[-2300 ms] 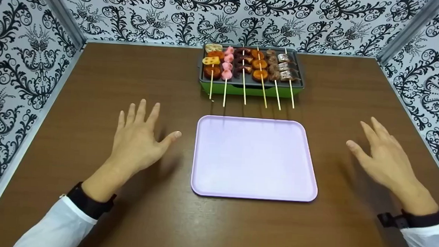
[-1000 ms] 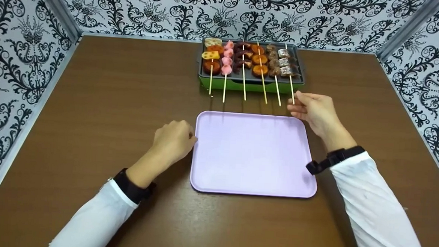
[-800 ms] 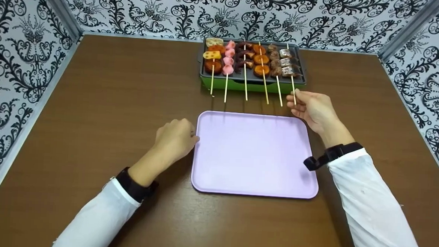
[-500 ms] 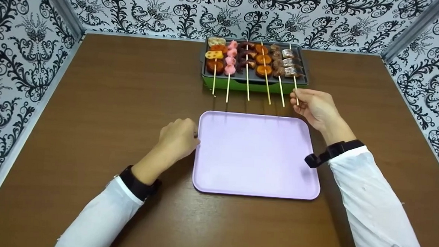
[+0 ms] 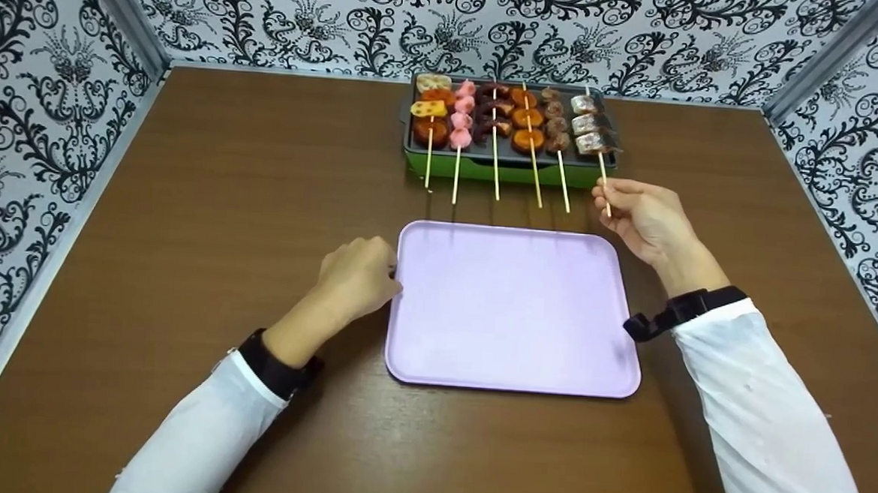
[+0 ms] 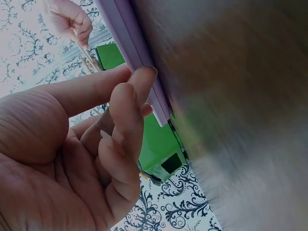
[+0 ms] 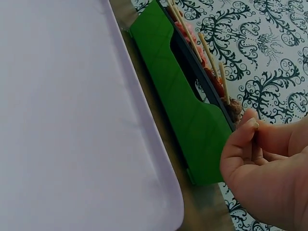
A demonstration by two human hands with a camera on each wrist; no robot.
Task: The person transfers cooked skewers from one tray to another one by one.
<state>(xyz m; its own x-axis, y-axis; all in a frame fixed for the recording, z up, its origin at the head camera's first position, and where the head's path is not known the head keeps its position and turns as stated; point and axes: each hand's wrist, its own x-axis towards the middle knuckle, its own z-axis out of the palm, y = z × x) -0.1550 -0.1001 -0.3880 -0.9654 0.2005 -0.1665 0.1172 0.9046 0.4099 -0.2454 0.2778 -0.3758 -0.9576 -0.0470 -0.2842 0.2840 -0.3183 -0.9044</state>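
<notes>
In the head view, my right hand [image 5: 647, 220] pinches the stick end of the rightmost skewer [image 5: 589, 127], whose silvery pieces lie over the right side of the grill [image 5: 443, 168]. The grill has a green body and a dark top. My left hand [image 5: 358, 276] holds the left rim of a lilac tray [image 5: 514, 310]; in the left wrist view its thumb and curled fingers pinch the tray edge [image 6: 132, 43]. The right wrist view shows the right hand's [image 7: 269, 163] fingertips together beside the grill's green side [image 7: 183, 96]; the skewer there is mostly hidden.
Several other skewers lie side by side on the grill, among them pink balls [image 5: 461, 116], orange slices [image 5: 527, 119] and brown meatballs [image 5: 555, 125]. Their sticks overhang the front edge. The brown table [image 5: 263, 155] is bounded by patterned walls [image 5: 450, 29].
Both hands came in from the sides, the left to the tray rim, the right to the rightmost skewer. Lately the right hand and that skewer shifted slightly right, away from the meatballs.
</notes>
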